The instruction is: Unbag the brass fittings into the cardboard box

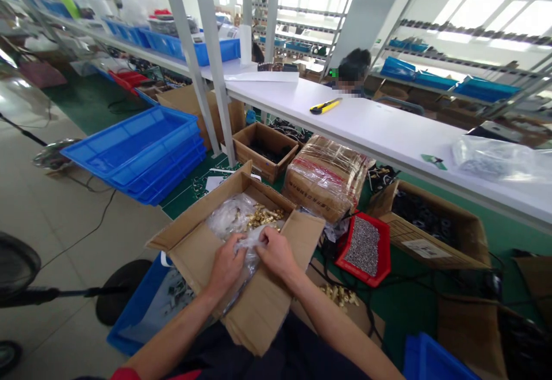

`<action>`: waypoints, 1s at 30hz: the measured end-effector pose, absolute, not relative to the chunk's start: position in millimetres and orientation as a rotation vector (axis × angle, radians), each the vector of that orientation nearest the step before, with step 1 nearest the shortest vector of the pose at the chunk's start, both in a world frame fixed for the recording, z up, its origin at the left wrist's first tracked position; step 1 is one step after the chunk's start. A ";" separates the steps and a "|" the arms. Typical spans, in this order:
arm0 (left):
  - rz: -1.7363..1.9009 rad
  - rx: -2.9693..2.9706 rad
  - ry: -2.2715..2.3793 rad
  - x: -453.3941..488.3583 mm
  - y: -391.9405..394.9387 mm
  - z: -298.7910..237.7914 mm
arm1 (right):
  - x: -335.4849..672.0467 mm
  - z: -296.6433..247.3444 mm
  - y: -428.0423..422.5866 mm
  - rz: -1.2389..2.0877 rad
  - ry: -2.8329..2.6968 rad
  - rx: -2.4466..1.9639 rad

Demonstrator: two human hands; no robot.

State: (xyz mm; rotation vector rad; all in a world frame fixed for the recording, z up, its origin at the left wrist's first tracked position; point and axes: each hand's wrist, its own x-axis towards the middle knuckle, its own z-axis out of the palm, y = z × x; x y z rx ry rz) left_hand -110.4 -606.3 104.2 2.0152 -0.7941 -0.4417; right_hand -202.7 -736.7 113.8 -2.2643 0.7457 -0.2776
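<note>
A clear bag (241,227) of gold bits is held inside an open box (259,305), low in the middle. Both arms are stretched in from 6 o'clock. The plastic is pinched by the bent fingers of the left hand (226,271) and right hand (276,253). A red tray (382,253) is seen at 3 o'clock.

Both hands (252,259) on plastic bag (235,219)

A long white workbench (379,124) crosses the frame's middle, its grey posts (211,52) rising top centre. Bright windows (495,0) fill the upper right (daylight floods in); pale floor (52,207) spreads left.
</note>
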 end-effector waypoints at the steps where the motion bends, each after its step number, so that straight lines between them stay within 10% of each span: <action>1: -0.450 2.031 -0.742 -109.7 -608.1 103.3 | -203.6 115.1 -735.9 -0.314 0.713 -2.305; 10: -0.425 2.252 -0.741 -112.8 -611.8 98.4 | -218.2 140.5 -714.0 -0.372 0.606 -2.499; 17: -1.177 1.809 -1.111 -62.4 -588.8 136.2 | -222.0 147.5 -744.0 -0.236 0.366 -2.130; 30: -0.130 2.502 -1.633 -22.5 -632.7 109.3 | -194.8 110.6 -752.0 -0.189 -0.004 -2.129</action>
